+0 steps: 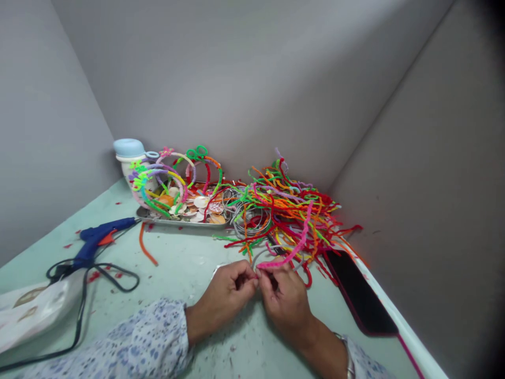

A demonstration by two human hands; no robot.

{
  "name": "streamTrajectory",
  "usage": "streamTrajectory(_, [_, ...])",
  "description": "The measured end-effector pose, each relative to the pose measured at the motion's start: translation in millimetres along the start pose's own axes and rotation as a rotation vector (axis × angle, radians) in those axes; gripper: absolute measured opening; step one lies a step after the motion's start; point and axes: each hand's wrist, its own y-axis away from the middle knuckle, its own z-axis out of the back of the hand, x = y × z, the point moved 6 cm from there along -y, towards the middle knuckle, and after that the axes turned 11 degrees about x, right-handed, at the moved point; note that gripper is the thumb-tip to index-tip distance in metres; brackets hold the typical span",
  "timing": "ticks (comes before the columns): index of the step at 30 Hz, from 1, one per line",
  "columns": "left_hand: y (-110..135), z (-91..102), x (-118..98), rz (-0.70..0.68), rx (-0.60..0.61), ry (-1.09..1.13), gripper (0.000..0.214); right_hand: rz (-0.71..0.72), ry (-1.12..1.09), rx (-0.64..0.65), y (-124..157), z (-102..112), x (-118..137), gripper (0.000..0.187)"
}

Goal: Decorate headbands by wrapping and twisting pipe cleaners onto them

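Observation:
My left hand [231,289] and my right hand [288,300] meet above the table, fingertips pinched and almost touching. A bright pink pipe cleaner [303,239] runs from the pinched fingers across my right hand, its loose end curving up and away. Both hands close on its near end, which the fingers mostly cover. Just behind the fingers shows part of a thin grey hoop [256,255]; my hands hide its near side. Beyond it lies a tangled heap of coloured pipe cleaners [292,197].
A metal tray [185,224] carries shells and finished pipe-cleaner headbands [169,173]. Coiled silver wire [252,223] sits beside it. Leftward are a blue glue gun [92,237] with its cord, a white bag [39,313] and a lidded bottle [129,150]. A dark phone [361,292] lies rightward. Grey walls enclose the table.

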Motion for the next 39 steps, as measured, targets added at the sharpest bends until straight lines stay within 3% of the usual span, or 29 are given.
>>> streamTrajectory(5, [-0.4,3.1,1.4,0.009,-0.024,0.048,0.016,-0.01,-0.073,0.017,-2.5,0.4,-2.4,0.011])
streamTrajectory(11, [-1.1,5.3,2.1,0.007,-0.042,0.053,0.018,-0.029,-0.209,0.151,-6.5,-6.9,-3.8,0.014])
streamTrajectory(20, [-1.7,4.4,1.0,0.005,-0.051,-0.019,0.014,-0.035,-0.04,0.06,-1.1,-5.4,-4.1,0.015])
streamTrajectory(39, [7.1,0.3,-9.2,-0.018,-0.074,-0.042,0.013,-0.206,-0.2,0.081,-3.1,-1.7,-6.2,0.018])
